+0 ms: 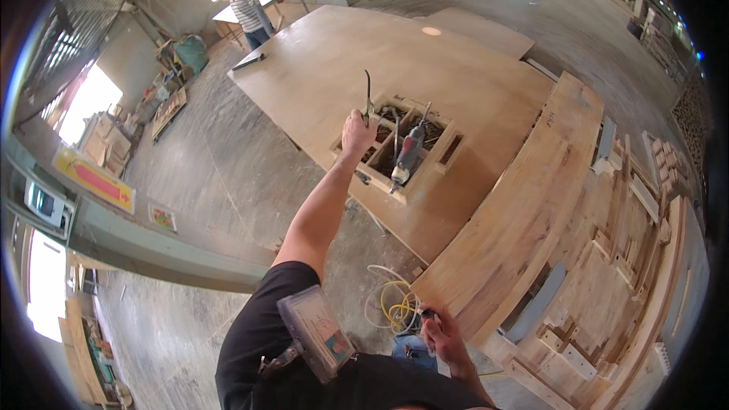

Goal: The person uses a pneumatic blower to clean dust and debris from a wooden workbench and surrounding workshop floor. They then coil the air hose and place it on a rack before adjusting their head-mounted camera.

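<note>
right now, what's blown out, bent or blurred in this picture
Head view: a window on the left is blown out white; head view: fisheye distortion bows the long plank, and the rim goes dark; head view: the far person has a blurred head, while the left hand looks clearer.

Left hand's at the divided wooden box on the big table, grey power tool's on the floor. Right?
Wrong spot: the head view shows the grey power tool resting on the divided wooden box. The left hand is at that box on the big table, as stated.
</note>
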Available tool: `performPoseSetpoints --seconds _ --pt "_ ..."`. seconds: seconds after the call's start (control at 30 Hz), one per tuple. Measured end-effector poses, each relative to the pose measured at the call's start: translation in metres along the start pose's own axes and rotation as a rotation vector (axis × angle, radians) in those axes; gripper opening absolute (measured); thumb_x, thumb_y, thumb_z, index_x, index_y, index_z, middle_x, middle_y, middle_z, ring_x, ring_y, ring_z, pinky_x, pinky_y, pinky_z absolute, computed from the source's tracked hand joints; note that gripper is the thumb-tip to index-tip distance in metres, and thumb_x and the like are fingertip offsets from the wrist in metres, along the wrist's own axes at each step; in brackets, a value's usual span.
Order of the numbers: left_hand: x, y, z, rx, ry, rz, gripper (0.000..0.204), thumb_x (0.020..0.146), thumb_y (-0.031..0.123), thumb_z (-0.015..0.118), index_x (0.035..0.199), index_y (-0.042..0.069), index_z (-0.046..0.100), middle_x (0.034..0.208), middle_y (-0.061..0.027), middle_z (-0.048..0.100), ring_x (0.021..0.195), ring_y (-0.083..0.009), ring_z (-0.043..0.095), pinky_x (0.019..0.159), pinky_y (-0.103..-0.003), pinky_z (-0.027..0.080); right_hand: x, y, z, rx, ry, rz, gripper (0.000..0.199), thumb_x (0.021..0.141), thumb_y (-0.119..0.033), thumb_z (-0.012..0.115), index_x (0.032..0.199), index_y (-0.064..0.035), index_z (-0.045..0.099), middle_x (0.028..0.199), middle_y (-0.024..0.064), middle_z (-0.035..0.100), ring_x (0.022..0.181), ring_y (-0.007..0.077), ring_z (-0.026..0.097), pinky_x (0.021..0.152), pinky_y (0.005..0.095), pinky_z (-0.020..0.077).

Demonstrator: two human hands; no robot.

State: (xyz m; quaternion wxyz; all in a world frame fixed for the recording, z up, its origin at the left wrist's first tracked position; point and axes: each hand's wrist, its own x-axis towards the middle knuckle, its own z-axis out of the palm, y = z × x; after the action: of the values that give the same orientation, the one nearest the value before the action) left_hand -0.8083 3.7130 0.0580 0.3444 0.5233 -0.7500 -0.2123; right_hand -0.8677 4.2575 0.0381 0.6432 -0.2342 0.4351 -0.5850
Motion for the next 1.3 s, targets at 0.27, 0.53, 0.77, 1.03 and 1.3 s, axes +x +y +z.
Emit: performPoseSetpoints --seconds 0.27,0.53,0.77,1.03,1.3 --pt "-0.221 0.13 -0.222 -1.505 -0.164 -0.315 0.031 0.108 0.033 0.049 0.083 0.014 0.044 0.061 0.0039 0.036 0.05 -0.0104 0.035 0.046 -0.028 0.033 0.073 -0.01 0.112 -0.529 -0.114 -0.33 0.027 0.104 -0.018 0.06 0.128 -0.006 0.056 0.072 0.0018 0.052 0.062 0.0093 0.046 0.056 0.0288 0.0402" --pt "-0.352 0.08 -0.376 -1.532 0.247 -0.065 0.055 0.11 0.051 0.035 0.065 0.019 0.032 0.052 0.0062 0.026 0.043 -0.0092 0.028 0.041 -0.028 0.03 0.058 -0.033 0.246 -0.728 -0.613 -0.507 0.028 0.101 -0.015 0.063 0.126 -0.0037 0.058 0.074 0.0107 0.056 0.062 0.0157 0.051 0.059 0.034 0.0438" --pt "-0.423 0.067 -0.455 -1.543 0.419 0.309 0.052 0.112 0.042 0.033 0.066 0.016 0.033 0.051 0.0045 0.029 0.041 -0.0118 0.026 0.04 -0.03 0.029 0.049 -0.034 0.337 -0.723 -1.037 -0.381 0.029 0.101 -0.019 0.064 0.123 -0.0014 0.057 0.076 0.0129 0.06 0.064 0.0209 0.056 0.062 0.0345 0.045" --pt "-0.451 0.06 -0.488 -1.621 0.365 0.669 0.051 0.112 0.037 0.033 0.064 0.018 0.035 0.051 0.0067 0.033 0.039 -0.0077 0.029 0.037 -0.028 0.028 0.027 -0.041 0.38 -0.592 -1.231 -0.021 0.036 0.104 -0.025 0.062 0.127 -0.0023 0.048 0.074 0.0054 0.057 0.069 0.0096 0.053 0.062 0.0306 0.0424" --pt "-0.446 -0.033 -0.427 -0.983 0.116 -0.083 0.021 0.1 0.025 0.065 0.109 0.007 0.062 0.108 -0.0082 0.064 0.106 -0.0204 0.062 0.09 -0.038 0.051 0.139 -0.008 0.285 -0.998 -1.005 -0.255 0.031 0.093 -0.008 0.07 0.123 -0.0034 0.066 0.088 0.0006 0.067 0.081 0.0081 0.057 0.075 0.0286 0.0503"
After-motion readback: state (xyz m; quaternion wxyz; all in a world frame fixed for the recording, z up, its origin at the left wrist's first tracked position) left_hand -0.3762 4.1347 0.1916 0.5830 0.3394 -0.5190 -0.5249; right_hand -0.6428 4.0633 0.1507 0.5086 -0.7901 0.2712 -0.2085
